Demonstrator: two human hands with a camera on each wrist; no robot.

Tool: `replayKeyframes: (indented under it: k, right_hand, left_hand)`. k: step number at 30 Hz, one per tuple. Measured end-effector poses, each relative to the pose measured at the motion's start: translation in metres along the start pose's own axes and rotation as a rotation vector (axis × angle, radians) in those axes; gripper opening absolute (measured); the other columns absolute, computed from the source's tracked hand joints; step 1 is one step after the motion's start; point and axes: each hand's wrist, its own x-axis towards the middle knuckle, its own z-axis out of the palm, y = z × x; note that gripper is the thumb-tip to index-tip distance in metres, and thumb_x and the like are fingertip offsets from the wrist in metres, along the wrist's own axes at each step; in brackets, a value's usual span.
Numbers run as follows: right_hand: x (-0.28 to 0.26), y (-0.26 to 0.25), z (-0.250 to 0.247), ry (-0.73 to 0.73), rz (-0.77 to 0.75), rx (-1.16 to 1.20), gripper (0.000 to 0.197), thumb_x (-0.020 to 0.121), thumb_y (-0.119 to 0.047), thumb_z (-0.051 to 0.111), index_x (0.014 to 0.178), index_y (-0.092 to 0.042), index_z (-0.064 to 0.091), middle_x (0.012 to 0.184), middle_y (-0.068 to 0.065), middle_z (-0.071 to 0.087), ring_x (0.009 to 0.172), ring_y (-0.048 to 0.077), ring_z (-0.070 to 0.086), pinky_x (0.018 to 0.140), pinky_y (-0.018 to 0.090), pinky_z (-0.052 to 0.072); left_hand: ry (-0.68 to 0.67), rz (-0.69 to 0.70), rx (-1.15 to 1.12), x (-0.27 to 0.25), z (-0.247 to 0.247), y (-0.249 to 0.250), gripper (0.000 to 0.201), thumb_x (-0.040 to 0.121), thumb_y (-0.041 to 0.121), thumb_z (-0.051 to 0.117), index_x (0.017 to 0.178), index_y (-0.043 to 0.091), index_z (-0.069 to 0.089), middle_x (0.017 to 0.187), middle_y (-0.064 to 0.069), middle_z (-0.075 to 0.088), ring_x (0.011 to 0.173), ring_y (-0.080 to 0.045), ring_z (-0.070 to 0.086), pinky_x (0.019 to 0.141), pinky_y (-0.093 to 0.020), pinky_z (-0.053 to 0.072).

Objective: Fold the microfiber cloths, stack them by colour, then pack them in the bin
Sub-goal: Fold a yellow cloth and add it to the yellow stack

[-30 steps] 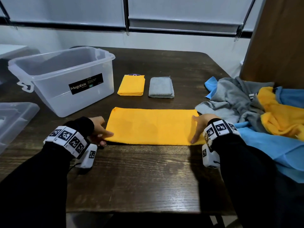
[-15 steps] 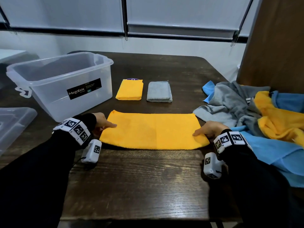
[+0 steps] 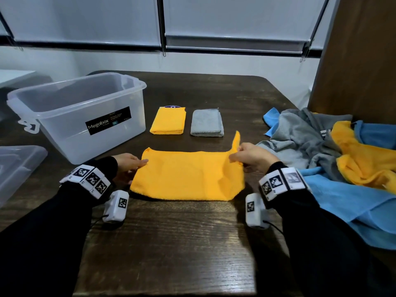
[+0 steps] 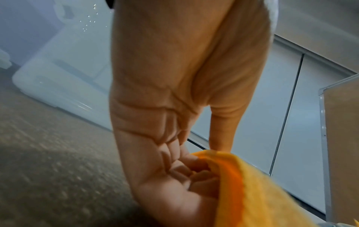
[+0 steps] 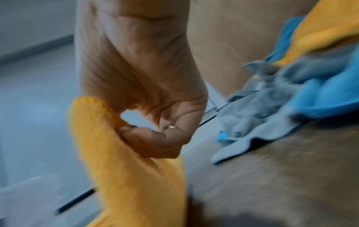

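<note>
A yellow cloth (image 3: 186, 174), folded into a long strip, lies across the middle of the dark table. My right hand (image 3: 246, 156) pinches its right end and has lifted that end off the table; the wrist view shows the yellow cloth (image 5: 120, 153) caught between thumb and fingers. My left hand (image 3: 130, 165) holds the left end, where the yellow cloth (image 4: 252, 192) drapes over the curled fingers. Behind lie a folded yellow cloth (image 3: 168, 121) and a folded grey cloth (image 3: 206, 123). The clear plastic bin (image 3: 85, 112) stands at the left.
A heap of unfolded grey, yellow and blue cloths (image 3: 334, 153) covers the table's right side. The bin's lid (image 3: 17, 166) lies at the far left. A brown panel (image 3: 360, 61) rises at the back right. Bare table (image 3: 171, 243) stretches in front of the cloth.
My right hand has gone from resting on the cloth's right end to pinching it and raising it off the table. My left hand has stayed at the left end.
</note>
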Motion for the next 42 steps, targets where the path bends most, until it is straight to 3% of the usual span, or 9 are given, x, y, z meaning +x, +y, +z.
replayKeyframes:
  k: [7, 20, 24, 29, 31, 33, 35, 37, 42]
  right_hand:
    - [0.004, -0.046, 0.080, -0.118, -0.055, -0.180, 0.012, 0.087, -0.016, 0.058, 0.077, -0.011, 0.051, 0.069, 0.008, 0.061, 0.063, 0.024, 0.059, 0.062, 0.033, 0.054]
    - [0.006, -0.053, 0.120, -0.094, -0.131, -0.247, 0.017, 0.087, -0.012, 0.056, 0.071, -0.012, 0.048, 0.062, 0.004, 0.060, 0.062, 0.024, 0.060, 0.069, 0.035, 0.058]
    - [0.008, -0.055, 0.126, -0.141, -0.153, -0.214, 0.014, 0.089, -0.015, 0.059, 0.078, -0.009, 0.052, 0.067, 0.006, 0.065, 0.068, 0.027, 0.065, 0.074, 0.038, 0.060]
    - [0.009, -0.056, 0.120, -0.137, -0.169, -0.377, 0.028, 0.095, -0.030, 0.054, 0.077, -0.010, 0.054, 0.083, 0.010, 0.066, 0.086, 0.029, 0.071, 0.072, 0.037, 0.058]
    - [0.010, -0.056, 0.113, 0.148, -0.304, -0.628, 0.023, 0.097, -0.030, 0.050, 0.086, -0.010, 0.055, 0.101, 0.010, 0.061, 0.101, 0.031, 0.063, 0.069, 0.033, 0.048]
    - [0.020, -0.052, 0.108, 0.235, -0.407, -0.655, 0.040, 0.096, -0.037, 0.052, 0.126, -0.012, 0.050, 0.134, 0.014, 0.045, 0.128, 0.033, 0.044, 0.087, 0.042, 0.046]
    - [0.032, -0.043, 0.105, -0.025, -0.371, -0.734, 0.085, 0.087, -0.057, 0.058, 0.153, -0.027, 0.015, 0.160, 0.007, 0.005, 0.147, 0.035, 0.007, 0.108, 0.059, 0.028]
    - [0.042, -0.031, 0.104, -0.258, -0.272, -0.856, 0.110, 0.074, -0.076, 0.055, 0.151, -0.038, -0.014, 0.158, -0.003, -0.027, 0.145, 0.034, -0.020, 0.109, 0.071, 0.011]
    - [0.046, -0.024, 0.102, -0.360, -0.203, -0.904, 0.133, 0.060, -0.082, 0.062, 0.145, -0.037, -0.029, 0.150, -0.007, -0.042, 0.138, 0.038, -0.034, 0.107, 0.075, 0.010]
  left_hand:
    - [0.014, -0.004, -0.017, 0.002, 0.004, 0.004, 0.044, 0.095, 0.035, 0.052, 0.063, 0.006, 0.043, 0.054, -0.008, 0.042, 0.043, -0.024, 0.043, 0.045, -0.029, 0.041]
    - [0.011, 0.020, 0.106, 0.003, 0.006, 0.008, 0.035, 0.091, 0.038, 0.058, 0.070, 0.012, 0.048, 0.059, -0.003, 0.035, 0.053, -0.016, 0.032, 0.055, -0.028, 0.026]
    - [0.058, -0.046, 0.101, 0.007, 0.005, 0.008, 0.044, 0.091, 0.041, 0.057, 0.062, 0.010, 0.043, 0.062, -0.006, 0.035, 0.054, -0.021, 0.034, 0.058, -0.029, 0.029]
    - [0.035, -0.045, 0.082, 0.006, 0.001, 0.006, 0.029, 0.088, 0.030, 0.064, 0.085, 0.002, 0.060, 0.079, -0.012, 0.052, 0.065, -0.022, 0.048, 0.058, -0.030, 0.042]
    - [0.002, -0.036, 0.009, 0.003, 0.002, 0.008, 0.025, 0.091, 0.024, 0.061, 0.076, 0.005, 0.056, 0.074, -0.011, 0.049, 0.058, -0.021, 0.047, 0.046, -0.026, 0.043]
    - [-0.014, -0.035, -0.042, 0.001, 0.004, 0.008, 0.027, 0.093, 0.021, 0.058, 0.072, 0.006, 0.050, 0.064, -0.010, 0.043, 0.050, -0.021, 0.043, 0.041, -0.025, 0.042]
    - [-0.005, -0.023, -0.054, -0.001, 0.005, 0.010, 0.030, 0.094, 0.021, 0.057, 0.069, 0.007, 0.048, 0.061, -0.008, 0.041, 0.049, -0.020, 0.041, 0.042, -0.025, 0.041]
    - [0.024, -0.013, -0.021, 0.000, 0.004, 0.010, 0.034, 0.095, 0.021, 0.055, 0.065, 0.009, 0.045, 0.061, -0.006, 0.039, 0.051, -0.019, 0.038, 0.046, -0.025, 0.038]
    - [0.026, 0.072, -0.008, -0.007, 0.004, 0.023, 0.036, 0.097, 0.017, 0.049, 0.063, 0.011, 0.039, 0.060, -0.005, 0.033, 0.038, -0.011, 0.040, 0.034, -0.016, 0.034]
